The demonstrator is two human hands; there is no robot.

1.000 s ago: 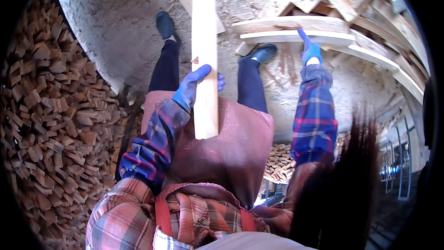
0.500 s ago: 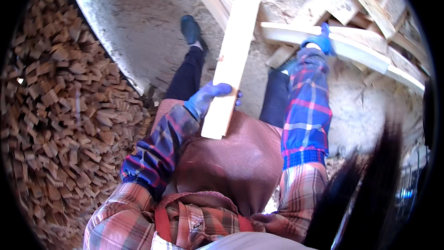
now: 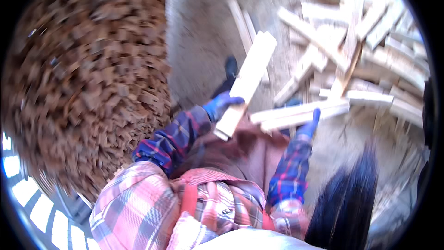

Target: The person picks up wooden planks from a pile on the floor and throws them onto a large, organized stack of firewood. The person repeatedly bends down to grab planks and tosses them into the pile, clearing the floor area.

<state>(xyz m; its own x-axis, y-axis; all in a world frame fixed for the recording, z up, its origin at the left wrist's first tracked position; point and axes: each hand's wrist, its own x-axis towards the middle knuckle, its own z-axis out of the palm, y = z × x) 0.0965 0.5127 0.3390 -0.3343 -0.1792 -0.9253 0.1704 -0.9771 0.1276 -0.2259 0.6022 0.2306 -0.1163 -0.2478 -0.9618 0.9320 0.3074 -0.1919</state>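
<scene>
My left hand (image 3: pixel 221 105), in a blue glove, is closed round the lower part of a pale wooden board (image 3: pixel 253 69). A second board seems to lie against it, their ends slightly staggered. It slants up and away over my lap. My right hand (image 3: pixel 309 128), gloved in blue too, grips pale wooden slats (image 3: pixel 291 115), with one finger up over them. These slats lie almost crosswise, their left ends close to the board in my left hand. The underside of both grips is hidden.
A tall stack of small cut wood pieces (image 3: pixel 92 78) fills the left side. Loose boards (image 3: pixel 323 46) lie heaped at the far right. Two narrow slats (image 3: pixel 241 23) rest on the floor ahead. Dark hair (image 3: pixel 344 199) hangs at the lower right.
My right hand has drawn back toward me, bringing slats away from the heap. The board in my left hand has tilted further right. The whole view has shifted and is blurred.
</scene>
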